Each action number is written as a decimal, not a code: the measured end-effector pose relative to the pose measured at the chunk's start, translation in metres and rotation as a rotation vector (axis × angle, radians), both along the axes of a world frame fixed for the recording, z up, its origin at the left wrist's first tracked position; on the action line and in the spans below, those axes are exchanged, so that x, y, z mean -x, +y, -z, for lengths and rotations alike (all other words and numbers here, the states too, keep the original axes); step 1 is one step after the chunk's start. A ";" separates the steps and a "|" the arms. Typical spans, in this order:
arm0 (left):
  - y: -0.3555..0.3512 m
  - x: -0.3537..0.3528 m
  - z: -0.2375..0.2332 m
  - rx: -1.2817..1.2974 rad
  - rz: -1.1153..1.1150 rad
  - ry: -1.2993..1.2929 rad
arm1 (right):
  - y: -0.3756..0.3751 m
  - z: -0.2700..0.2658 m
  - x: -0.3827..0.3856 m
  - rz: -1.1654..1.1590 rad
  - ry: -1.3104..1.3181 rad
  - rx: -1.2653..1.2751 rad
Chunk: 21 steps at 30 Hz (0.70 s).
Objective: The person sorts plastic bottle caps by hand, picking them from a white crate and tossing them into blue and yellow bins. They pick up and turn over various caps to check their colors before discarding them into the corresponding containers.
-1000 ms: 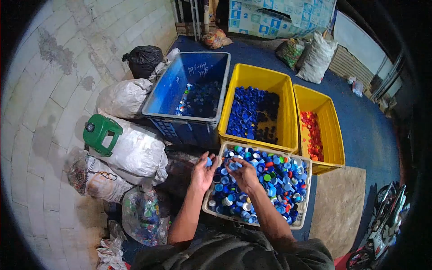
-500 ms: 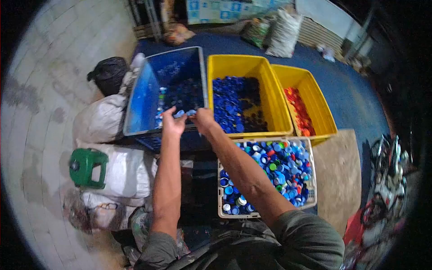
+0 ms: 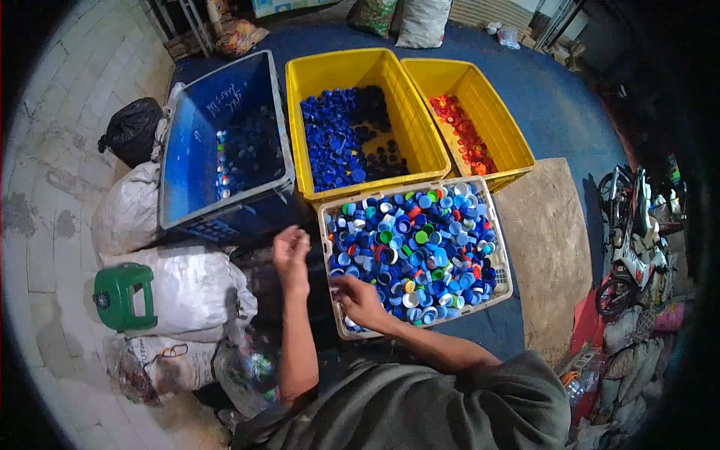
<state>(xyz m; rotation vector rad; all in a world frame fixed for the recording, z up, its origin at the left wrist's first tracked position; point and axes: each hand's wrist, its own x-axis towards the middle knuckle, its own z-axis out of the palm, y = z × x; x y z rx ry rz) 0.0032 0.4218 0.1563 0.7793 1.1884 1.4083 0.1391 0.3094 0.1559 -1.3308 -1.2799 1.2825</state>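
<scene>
Right hand: right hand (image 3: 358, 298) is down in the near-left corner of the basket (image 3: 504, 276), fingers bent onto the mixed caps (image 3: 420, 247). Can't tell if it's actually pinching one.
Left hand: left hand (image 3: 291, 251) hangs just left of the basket rim, fingers loosely curled. No idea if there's anything inside it.
Why it sits like this: the basket is pulled in closest, so both hands get to it with elbows bent, I'd say.
Beyond the hands: blue crate (image 3: 196, 135), then a yellow crate (image 3: 337, 71) of blue caps (image 3: 337, 142), then a second yellow crate (image 3: 504, 131) of red caps (image 3: 457, 127). One colour per tub, side by side, seemingly for an easy reach.
Left of the left hand: white sacks (image 3: 187, 289), a green plastic stool (image 3: 120, 296), a black bag (image 3: 131, 131).
Floor: blue floor (image 3: 570, 97) under the tubs, a brown board (image 3: 544, 247) right of the basket, pale tiles (image 3: 52, 150) far left.
Room: dim, cluttered, bikes (image 3: 630, 247) parked far right.
</scene>
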 end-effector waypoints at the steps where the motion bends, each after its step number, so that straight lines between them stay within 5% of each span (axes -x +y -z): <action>1: -0.018 -0.007 0.007 -0.031 0.063 0.176 | -0.016 -0.021 -0.018 -0.070 -0.103 0.112; 6: -0.073 -0.023 0.019 -0.132 0.290 0.892 | -0.065 -0.029 -0.098 0.023 -0.223 -0.044; 10: -0.091 -0.030 0.011 -0.111 0.351 1.177 | -0.071 -0.044 -0.150 0.248 -0.315 -0.049; 21: -0.087 -0.040 0.033 -0.021 0.310 1.199 | -0.098 -0.024 -0.202 0.405 -0.332 -0.093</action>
